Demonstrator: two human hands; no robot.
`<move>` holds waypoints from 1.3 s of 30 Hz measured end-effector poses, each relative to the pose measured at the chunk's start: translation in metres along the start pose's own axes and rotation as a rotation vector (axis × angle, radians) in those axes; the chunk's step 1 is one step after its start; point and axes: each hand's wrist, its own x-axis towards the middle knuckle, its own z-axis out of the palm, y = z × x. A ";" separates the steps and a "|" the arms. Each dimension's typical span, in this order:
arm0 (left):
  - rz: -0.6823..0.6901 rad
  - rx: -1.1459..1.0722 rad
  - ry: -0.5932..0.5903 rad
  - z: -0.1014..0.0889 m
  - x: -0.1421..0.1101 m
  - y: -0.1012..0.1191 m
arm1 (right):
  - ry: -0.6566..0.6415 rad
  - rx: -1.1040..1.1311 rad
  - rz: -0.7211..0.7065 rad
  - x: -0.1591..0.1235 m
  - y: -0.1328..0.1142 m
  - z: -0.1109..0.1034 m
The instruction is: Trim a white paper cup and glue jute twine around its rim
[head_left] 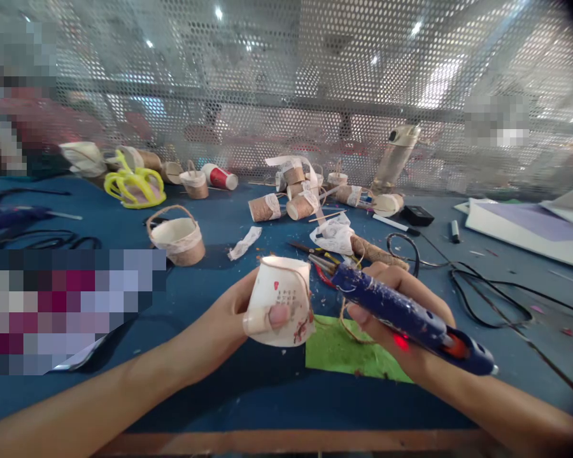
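I have two hands at work, each with one thing. The left grip (236, 302) is curled snugly around one white paper cup (279, 286), held over the counter (214, 394), thumb across its side. The right grip (417, 292) wraps one blue glue gun (386, 305), nozzle by the cup's upper edge; I cannot tell whether they touch. One green sheet (334, 353) lies below; one handled basket (188, 248) stands beyond my left forearm (138, 375).
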 end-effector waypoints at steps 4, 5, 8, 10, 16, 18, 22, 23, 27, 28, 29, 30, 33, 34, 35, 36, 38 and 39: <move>0.031 0.066 0.053 0.004 -0.005 0.004 | -0.003 0.023 -0.030 -0.004 0.007 -0.004; 0.035 0.083 0.084 0.006 -0.006 0.004 | -0.011 0.026 -0.041 -0.005 0.009 -0.004; 0.054 0.089 0.156 0.013 -0.010 0.006 | -0.058 0.026 -0.088 -0.006 0.009 -0.006; 0.061 0.065 0.165 0.016 -0.012 0.006 | -0.080 0.006 -0.123 -0.005 0.006 -0.005; 0.054 0.161 0.131 0.015 -0.013 0.007 | -0.064 -0.089 -0.118 -0.005 0.000 -0.004; 0.063 0.207 0.153 0.014 -0.013 0.007 | -0.065 -0.105 -0.121 -0.006 -0.001 -0.005; 0.102 0.290 0.183 0.008 -0.014 0.003 | -0.078 -0.152 -0.118 -0.008 -0.001 -0.006; 0.104 0.311 0.163 0.006 -0.015 0.001 | -0.079 -0.163 -0.118 -0.008 -0.001 -0.006; 0.167 0.348 0.193 0.000 -0.015 -0.007 | -0.071 -0.211 -0.131 -0.008 0.000 -0.007; 0.180 0.349 0.200 0.000 -0.015 -0.007 | -0.070 -0.219 -0.136 -0.008 0.000 -0.006; 0.190 0.350 0.200 0.000 -0.015 -0.008 | -0.071 -0.226 -0.144 -0.008 0.000 -0.006; 0.201 0.352 0.201 0.000 -0.015 -0.008 | -0.070 -0.236 -0.149 -0.009 0.001 -0.006; 0.235 0.374 0.205 0.003 -0.015 -0.008 | -0.062 -0.261 -0.155 -0.010 0.001 -0.007; 0.245 0.383 0.207 0.003 -0.015 -0.008 | -0.061 -0.265 -0.155 -0.010 0.001 -0.007; 0.254 0.391 0.211 0.004 -0.015 -0.008 | -0.062 -0.267 -0.153 -0.010 0.001 -0.007; 0.259 0.399 0.213 0.004 -0.015 -0.008 | -0.066 -0.268 -0.153 -0.010 0.001 -0.008; 0.264 0.418 0.218 0.003 -0.015 -0.007 | -0.067 -0.273 -0.150 -0.010 0.001 -0.008; 0.264 0.429 0.220 0.003 -0.015 -0.007 | -0.063 -0.273 -0.146 -0.010 0.001 -0.008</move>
